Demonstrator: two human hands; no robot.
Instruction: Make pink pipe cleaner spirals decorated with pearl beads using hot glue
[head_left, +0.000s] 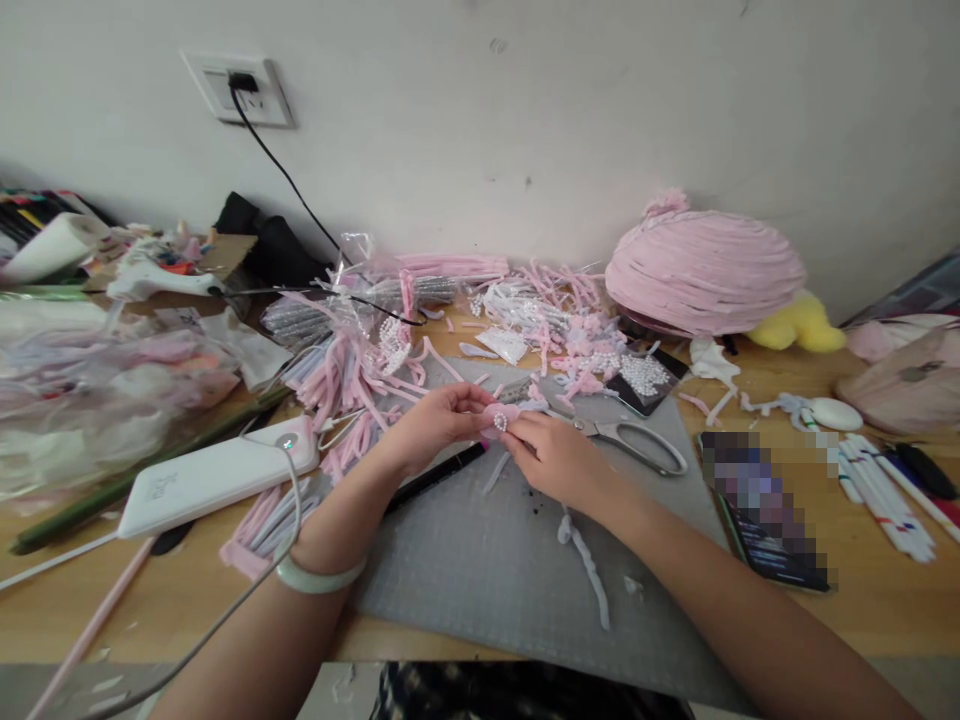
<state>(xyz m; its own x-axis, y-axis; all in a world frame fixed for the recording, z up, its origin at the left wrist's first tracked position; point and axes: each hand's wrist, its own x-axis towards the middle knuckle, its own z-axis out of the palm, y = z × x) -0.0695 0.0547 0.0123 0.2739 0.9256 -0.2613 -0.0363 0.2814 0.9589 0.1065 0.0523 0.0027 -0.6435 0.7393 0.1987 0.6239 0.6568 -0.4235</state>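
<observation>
Fingers (466, 402) of your left hand (435, 428) and right hand (551, 457) are closed in a pinch on the small pink piece (491, 413), pearl cluster (500, 423) facing up, held just above the grey mat (480, 560) on the counter (862, 595). It lies crosswise between both hands, equally near each; scissors (634, 440) rest just beside your right hand.

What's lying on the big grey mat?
Metal scissors with grey handles, a fuzzy white pipe-cleaner piece and a thin black pen lie on the grey mat. Above it, the left hand and right hand hold a small pink piece with pearl beads. Whatever lies under them is hidden.
</observation>
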